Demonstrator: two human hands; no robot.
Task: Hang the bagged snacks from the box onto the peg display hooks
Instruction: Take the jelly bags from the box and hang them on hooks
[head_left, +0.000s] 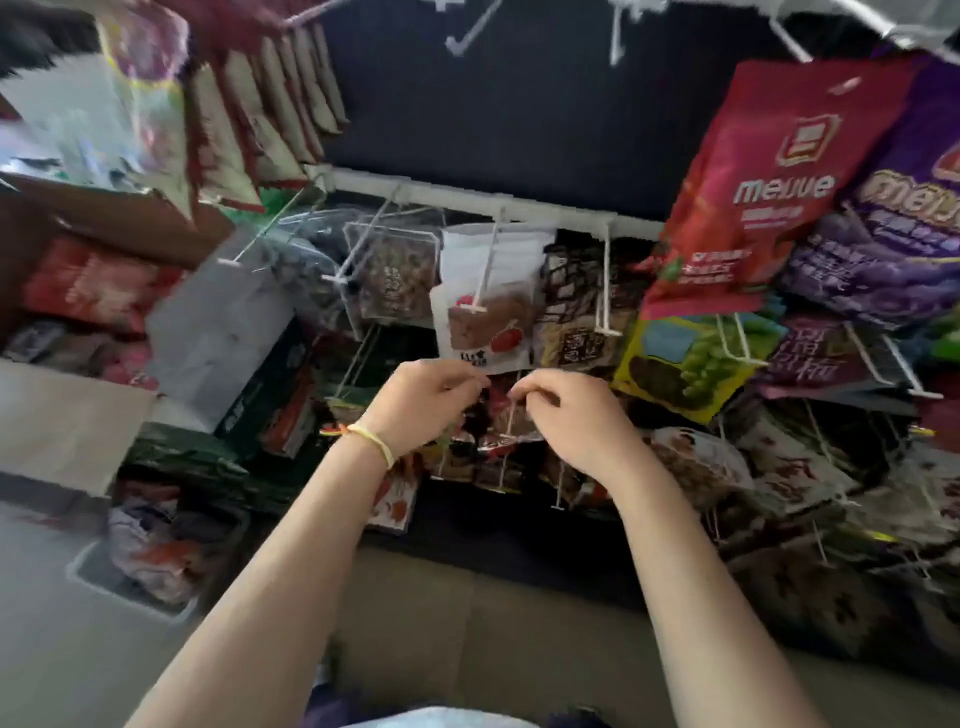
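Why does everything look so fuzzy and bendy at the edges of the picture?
In the head view the wide lens bends the sides, so the big red bag leans inward; the left packets are smeared and blocky from blur; the left hand and right hand in the middle are sharper, though the small bag they pinch stays too soft to read; the light is even, no strong glare.

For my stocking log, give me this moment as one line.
step: hanging | left hand: pinches snack bag | right hand: pinches same bag at peg hook | box: still stocked
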